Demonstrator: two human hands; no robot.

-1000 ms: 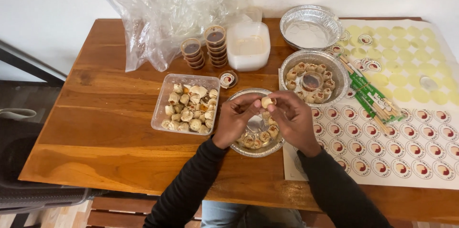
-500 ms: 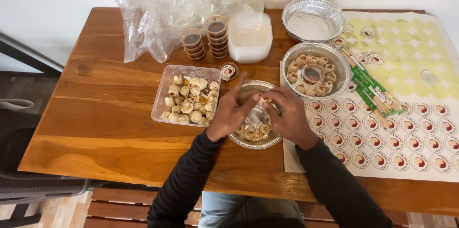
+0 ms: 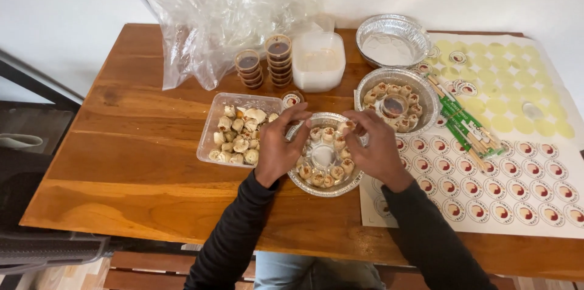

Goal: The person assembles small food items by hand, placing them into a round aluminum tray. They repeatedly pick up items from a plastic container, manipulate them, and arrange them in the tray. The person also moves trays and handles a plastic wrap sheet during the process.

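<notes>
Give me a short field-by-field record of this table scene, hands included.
Left hand: on rim of round foil tray
Right hand: fingers pinching a dumpling over that tray
Tray contents: dumplings ringed round a bare middle
Left of tray: clear plastic tub of dumplings
Behind: filled foil tray, sauce cups
Right: sticker sheet, chopsticks

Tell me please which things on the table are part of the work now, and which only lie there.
In use:
left hand
right hand
foil tray being filled
dumplings in it
clear tub of dumplings

Lying about:
finished foil tray
empty foil tray
sauce cups
chopsticks
sticker sheet
plastic bag
</notes>
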